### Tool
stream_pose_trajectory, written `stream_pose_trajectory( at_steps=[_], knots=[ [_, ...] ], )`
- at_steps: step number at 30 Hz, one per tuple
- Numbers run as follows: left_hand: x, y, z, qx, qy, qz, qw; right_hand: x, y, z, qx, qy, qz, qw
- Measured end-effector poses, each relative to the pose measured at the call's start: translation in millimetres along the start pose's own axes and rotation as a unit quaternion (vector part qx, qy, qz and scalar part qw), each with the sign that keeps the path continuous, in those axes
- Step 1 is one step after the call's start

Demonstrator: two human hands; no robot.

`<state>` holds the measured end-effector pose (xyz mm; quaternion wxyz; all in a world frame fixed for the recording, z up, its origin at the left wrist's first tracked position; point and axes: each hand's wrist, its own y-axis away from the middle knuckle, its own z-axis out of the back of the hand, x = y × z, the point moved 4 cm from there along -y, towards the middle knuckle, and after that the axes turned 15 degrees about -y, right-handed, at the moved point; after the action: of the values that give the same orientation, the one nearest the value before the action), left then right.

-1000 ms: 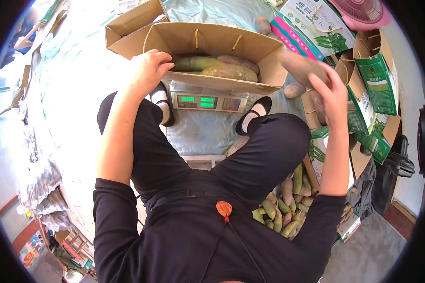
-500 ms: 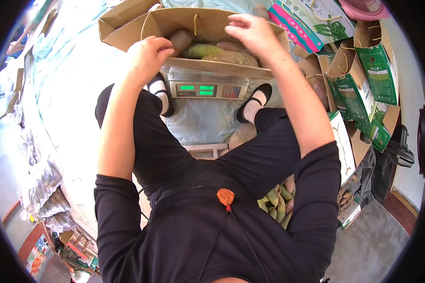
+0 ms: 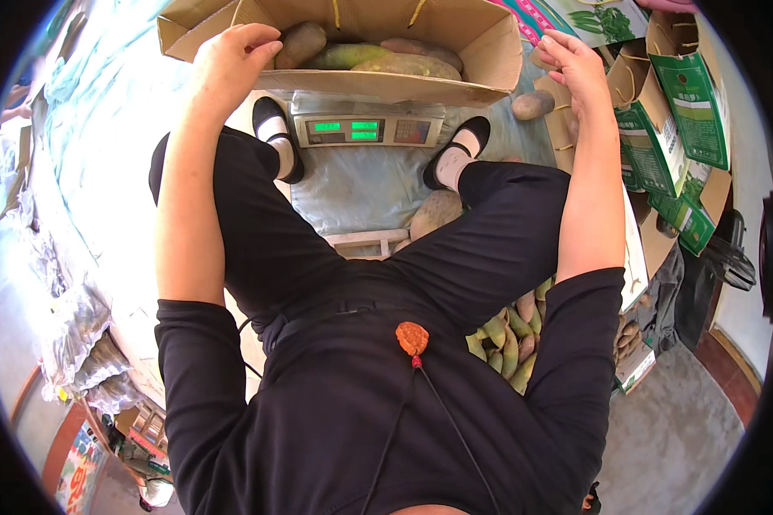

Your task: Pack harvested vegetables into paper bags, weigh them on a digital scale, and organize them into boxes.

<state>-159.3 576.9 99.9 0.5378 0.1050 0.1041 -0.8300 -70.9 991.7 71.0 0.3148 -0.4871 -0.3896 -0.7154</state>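
Long green and brownish vegetables [image 3: 408,65] lie inside the cardboard box [image 3: 378,85], upper middle of my frame.
I have the left hand [image 3: 230,70] at the box's left end, fingers bent; I can't tell whether they grip it. Upper right, the right hand [image 3: 582,79] is half open, empty. A lit scale [image 3: 365,131] shows below the box.

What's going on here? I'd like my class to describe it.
A person has a cardboard box of large vegetables on a scale with its display lit. The left hand is at the box's left end. The right hand, seemingly empty, is raised by its right end. More vegetables lie piled beside the right leg.
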Motion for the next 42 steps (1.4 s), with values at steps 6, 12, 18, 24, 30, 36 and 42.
stream_pose_trajectory(
  at_steps=[6, 12, 18, 24, 30, 36, 42],
  knots=[
    [2.2, -0.8, 0.8, -0.016, -0.011, 0.01, 1.0, -8.8, -3.9, 2.2, 0.034, 0.049, -0.024, 0.998],
    [6.4, -2.8, -1.1, -0.022, -0.005, 0.017, 1.0, -10.6, -3.6, -0.4, 0.054, 0.096, -0.051, 0.993],
    [5.3, -6.8, 4.1, -0.028, -0.02, 0.02, 0.999, -11.5, -4.0, -3.9, 0.081, 0.114, -0.031, 0.99],
    [10.7, -2.3, 17.1, -0.091, 0.074, 0.099, 0.988, -12.5, -5.9, -22.4, 0.092, 0.178, -0.008, 0.98],
    [38.3, -11.5, 43.6, -0.001, 0.077, 0.114, 0.99, -11.1, -7.5, -27.0, 0.096, 0.238, -0.035, 0.966],
    [74.0, -39.8, 22.0, 0.09, -0.024, 0.111, 0.99, -16.6, -19.8, -31.0, 0.127, 0.282, -0.047, 0.95],
    [73.1, -45.7, -37.1, 0.126, -0.178, 0.117, 0.969, -20.2, -20.6, -47.2, 0.143, 0.355, -0.086, 0.92]
  ],
)
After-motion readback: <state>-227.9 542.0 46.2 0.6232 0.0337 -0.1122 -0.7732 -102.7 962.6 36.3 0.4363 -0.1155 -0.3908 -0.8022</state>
